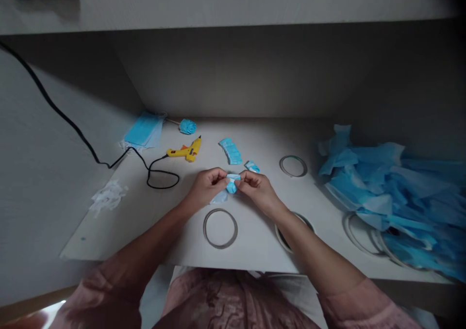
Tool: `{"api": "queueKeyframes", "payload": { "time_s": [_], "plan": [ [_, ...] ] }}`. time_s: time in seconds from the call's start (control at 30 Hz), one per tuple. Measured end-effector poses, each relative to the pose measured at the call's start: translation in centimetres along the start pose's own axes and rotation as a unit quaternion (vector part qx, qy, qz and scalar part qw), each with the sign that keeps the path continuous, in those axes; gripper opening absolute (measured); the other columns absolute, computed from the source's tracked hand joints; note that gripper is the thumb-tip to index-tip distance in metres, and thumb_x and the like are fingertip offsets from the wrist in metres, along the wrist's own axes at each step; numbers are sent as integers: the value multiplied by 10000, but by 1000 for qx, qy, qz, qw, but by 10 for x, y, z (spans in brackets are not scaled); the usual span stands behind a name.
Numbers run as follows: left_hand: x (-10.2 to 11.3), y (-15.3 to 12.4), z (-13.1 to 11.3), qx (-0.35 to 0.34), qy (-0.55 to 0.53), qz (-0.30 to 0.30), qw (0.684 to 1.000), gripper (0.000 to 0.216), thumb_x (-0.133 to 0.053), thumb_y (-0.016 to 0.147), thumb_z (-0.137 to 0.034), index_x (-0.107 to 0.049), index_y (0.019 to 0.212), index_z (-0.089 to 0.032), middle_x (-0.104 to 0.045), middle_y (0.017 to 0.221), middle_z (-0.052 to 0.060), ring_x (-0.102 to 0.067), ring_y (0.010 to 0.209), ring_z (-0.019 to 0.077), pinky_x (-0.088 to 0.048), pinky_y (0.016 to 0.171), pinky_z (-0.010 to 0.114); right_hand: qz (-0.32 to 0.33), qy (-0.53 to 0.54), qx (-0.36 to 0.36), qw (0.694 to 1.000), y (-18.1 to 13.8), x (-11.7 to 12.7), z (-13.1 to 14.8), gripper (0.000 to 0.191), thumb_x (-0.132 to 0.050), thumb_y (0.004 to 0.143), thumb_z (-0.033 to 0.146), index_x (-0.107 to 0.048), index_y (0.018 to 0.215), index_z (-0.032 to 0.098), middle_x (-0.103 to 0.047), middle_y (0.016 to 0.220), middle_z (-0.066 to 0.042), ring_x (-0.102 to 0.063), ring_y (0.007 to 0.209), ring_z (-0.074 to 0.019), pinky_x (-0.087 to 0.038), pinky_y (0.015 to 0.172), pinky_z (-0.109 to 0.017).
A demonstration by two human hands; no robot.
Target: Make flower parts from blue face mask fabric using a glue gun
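Between the fingertips of both hands is a small folded piece of blue mask fabric (pixel 232 187). My left hand (pixel 209 186) pinches its left side and my right hand (pixel 257 187) pinches its right side. Under the left fingers lies a pale scrap (pixel 219 198) on the table. Just beyond my right fingers rests another small folded blue piece (pixel 252 166). Farther back, a row of overlapping folded blue pieces (pixel 230 152) lies on the surface.
A yellow glue gun (pixel 185 150) with a black cord lies left, near a blue fabric flower (pixel 188 126) and stacked face masks (pixel 143 129). White strips (pixel 107 197) are at far left. Wire coils (pixel 220 228) lie in front; a heap of blue fabric (pixel 378 188) fills the right.
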State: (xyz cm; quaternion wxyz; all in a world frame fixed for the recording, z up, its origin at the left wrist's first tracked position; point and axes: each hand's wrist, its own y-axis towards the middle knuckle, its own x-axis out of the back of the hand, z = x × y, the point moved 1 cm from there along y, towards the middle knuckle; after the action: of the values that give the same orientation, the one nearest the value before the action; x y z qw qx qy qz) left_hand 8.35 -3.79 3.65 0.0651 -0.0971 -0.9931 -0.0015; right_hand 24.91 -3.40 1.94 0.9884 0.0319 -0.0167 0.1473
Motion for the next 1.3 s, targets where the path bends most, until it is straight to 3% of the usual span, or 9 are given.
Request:
{"api": "queueKeyframes", "payload": {
  "time_s": [0.37,0.57,0.7,0.83,0.97,1.3],
  "plan": [
    [5,2,2,17,-5,-15,1000,205,-636,710,-336,-526,678,-166,-462,552,-55,-390,491,64,-316,477,187,32,20,-33,999,0,2,5,297,-643,766,444,-563,657,180,-523,591,34,-436,573,-105,-336,602,-253],
    [5,1,1,-27,-8,-38,999,184,-578,804,-352,-588,825,-169,-494,581,-46,-436,510,78,-343,481,191,-29,25,-13,999,2,2,4,290,-672,740,440,-573,658,180,-493,572,42,-405,554,-99,-317,572,-246],
    [5,-4,0,-125,92,-116,981,130,-576,817,-282,-581,751,-170,-532,633,-32,-467,570,82,-358,536,195,-51,5,7,999,2,1,4,254,-651,744,407,-572,667,178,-431,576,52,-365,545,-92,-295,549,-237],
    [2,-5,0,-193,236,-108,946,98,-593,802,-205,-634,717,-175,-491,596,-40,-436,555,86,-331,545,208,-42,-37,30,998,2,-1,3,229,-619,760,377,-543,659,186,-411,585,43,-368,557,-98,-318,544,-233],
    [0,-3,2,-204,296,-103,927,83,-603,803,-176,-679,772,-187,-515,611,-34,-444,560,89,-328,552,209,-37,-59,49,996,0,-2,1,207,-601,780,362,-551,681,187,-428,600,33,-385,568,-103,-339,549,-231],
    [-1,-2,7,-195,322,-92,922,83,-610,789,-172,-689,771,-189,-523,591,-33,-460,553,95,-333,559,212,-50,-198,115,972,-5,-3,2,156,-548,832,279,-584,711,187,-546,653,6,-492,624,-124,-387,596,-234]
  ]
}}
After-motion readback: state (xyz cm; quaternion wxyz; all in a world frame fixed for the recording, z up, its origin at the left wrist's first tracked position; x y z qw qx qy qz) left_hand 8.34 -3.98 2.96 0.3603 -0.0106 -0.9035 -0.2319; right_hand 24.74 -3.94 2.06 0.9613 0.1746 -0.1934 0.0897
